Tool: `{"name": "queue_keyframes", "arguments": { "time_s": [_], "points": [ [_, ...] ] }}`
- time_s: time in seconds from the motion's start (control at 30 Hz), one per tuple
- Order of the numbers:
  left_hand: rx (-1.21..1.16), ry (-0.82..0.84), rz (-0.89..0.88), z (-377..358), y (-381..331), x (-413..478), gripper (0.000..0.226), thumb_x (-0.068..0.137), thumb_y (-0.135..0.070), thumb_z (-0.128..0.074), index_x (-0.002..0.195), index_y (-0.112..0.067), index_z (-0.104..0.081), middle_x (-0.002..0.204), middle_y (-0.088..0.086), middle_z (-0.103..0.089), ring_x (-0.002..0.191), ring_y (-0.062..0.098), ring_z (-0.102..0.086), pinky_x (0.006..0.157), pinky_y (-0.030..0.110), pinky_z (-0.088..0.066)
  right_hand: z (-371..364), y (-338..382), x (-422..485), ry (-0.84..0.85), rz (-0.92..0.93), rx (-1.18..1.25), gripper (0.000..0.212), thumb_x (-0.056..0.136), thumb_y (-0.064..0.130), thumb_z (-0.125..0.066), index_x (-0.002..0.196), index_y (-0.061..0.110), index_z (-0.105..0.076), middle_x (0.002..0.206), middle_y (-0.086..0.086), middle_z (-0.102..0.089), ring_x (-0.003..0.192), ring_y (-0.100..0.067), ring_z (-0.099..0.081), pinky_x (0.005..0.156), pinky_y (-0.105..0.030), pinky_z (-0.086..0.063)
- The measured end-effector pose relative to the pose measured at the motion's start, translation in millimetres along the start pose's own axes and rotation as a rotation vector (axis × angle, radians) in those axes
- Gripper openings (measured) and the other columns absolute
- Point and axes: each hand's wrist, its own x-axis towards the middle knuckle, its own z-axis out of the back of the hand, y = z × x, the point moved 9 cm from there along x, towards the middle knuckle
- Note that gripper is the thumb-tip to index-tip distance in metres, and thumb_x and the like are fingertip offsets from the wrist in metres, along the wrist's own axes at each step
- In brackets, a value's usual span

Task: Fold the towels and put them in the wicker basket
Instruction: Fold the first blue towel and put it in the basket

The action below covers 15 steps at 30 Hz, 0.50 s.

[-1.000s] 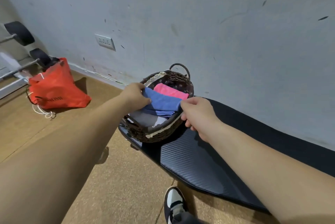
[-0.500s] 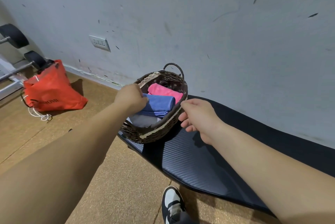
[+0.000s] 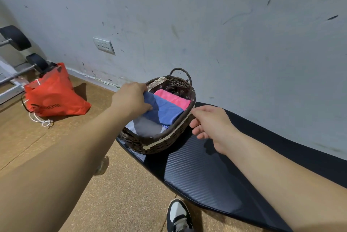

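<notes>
**Mia:** What is the person's left hand [image 3: 131,98] doing?

**Ben:** It grips the left end of the blue towel [image 3: 166,111]. The fingers are curled around the cloth.

**Mia:** Where is that towel?

**Ben:** It lies folded in the wicker basket [image 3: 165,144], in the middle. The left hand is on it, just over the basket's left rim.

**Mia:** What else is in the basket?

**Ben:** A pink towel [image 3: 173,98] lies behind the blue one, on the wall side, and they touch. A grey towel [image 3: 148,128] lies in front of the blue one, on the near side. All three are folded and sit side by side. The basket has a dark lining with tiny flowers and a loop handle at the far end.

**Mia:** And the right hand [image 3: 211,123]?

**Ben:** It holds nothing. Its fingers are bent loosely. It sits just beside the basket's right rim. Whether a fingertip touches the rim, nobody can tell.

**Mia:** What is the basket on?

**Ben:** It stands on the left end of a black counter [image 3: 202,173] by the wall.

**Mia:** And farther out?

**Ben:** A red bag [image 3: 54,98] sits on the brown floor [image 3: 122,194] to the left. A black and white shoe [image 3: 178,215] shows at the bottom.
</notes>
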Motion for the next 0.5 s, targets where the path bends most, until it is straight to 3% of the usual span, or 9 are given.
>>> {"name": "queue_keyframes", "arguments": {
  "time_s": [0.07,0.17,0.27,0.33,0.43,0.5],
  "points": [
    [-0.021,0.036,0.002,-2.8,-0.1,2.9,0.044,0.070,-0.039,-0.088,0.102,-0.023,-0.063,0.101,0.000,-0.058,0.092,0.024,-0.055,0.069,0.034,-0.049,1.2,-1.4,1.8,0.006,-0.004,0.017,0.017,0.097,0.020,-0.058,0.101,0.017,-0.074,0.071,-0.004,-0.070,0.056,-0.014,-0.060,0.051,-0.027,-0.049],
    [-0.440,0.123,0.074,-2.6,3.8,12.4,0.046,0.071,-0.026,-0.093,0.102,-0.017,-0.060,0.093,0.003,-0.061,0.077,0.021,-0.055,0.058,0.030,-0.043,2.9,-2.5,4.9,0.016,-0.012,0.040,0.016,0.098,0.021,-0.059,0.101,0.016,-0.074,0.071,-0.004,-0.070,0.055,-0.014,-0.060,0.052,-0.028,-0.049],
    [-0.672,0.164,0.107,-7.4,1.6,21.3,0.047,0.072,-0.021,-0.094,0.104,-0.019,-0.060,0.095,0.008,-0.068,0.076,0.025,-0.064,0.060,0.043,-0.061,6.0,-4.3,7.7,0.022,-0.026,0.054,0.016,0.097,0.021,-0.059,0.102,0.016,-0.074,0.072,-0.005,-0.071,0.055,-0.015,-0.061,0.053,-0.029,-0.050],
    [-0.697,0.145,0.134,-17.7,6.0,29.1,0.048,0.072,-0.024,-0.095,0.106,-0.022,-0.061,0.102,0.011,-0.070,0.086,0.032,-0.070,0.070,0.049,-0.063,9.1,-4.4,8.5,0.024,-0.030,0.053,0.016,0.098,0.021,-0.059,0.102,0.016,-0.073,0.074,-0.005,-0.071,0.056,-0.015,-0.061,0.055,-0.030,-0.050],
    [-0.623,0.091,0.178,-33.6,14.0,37.7,0.053,0.076,-0.030,-0.092,0.116,-0.017,-0.060,0.107,0.010,-0.066,0.085,0.028,-0.062,0.068,0.038,-0.056,16.3,-2.7,9.5,0.021,-0.029,0.040,0.015,0.099,0.021,-0.058,0.103,0.018,-0.072,0.076,-0.006,-0.071,0.058,-0.015,-0.061,0.055,-0.029,-0.051],
    [-0.487,0.105,0.178,-43.4,14.7,40.9,0.058,0.080,-0.035,-0.087,0.126,-0.014,-0.058,0.115,0.012,-0.065,0.094,0.028,-0.059,0.077,0.036,-0.052,21.4,-2.5,10.6,0.016,-0.026,0.034,0.015,0.099,0.020,-0.058,0.104,0.019,-0.072,0.076,-0.006,-0.071,0.058,-0.015,-0.061,0.054,-0.028,-0.051]
  ]
}}
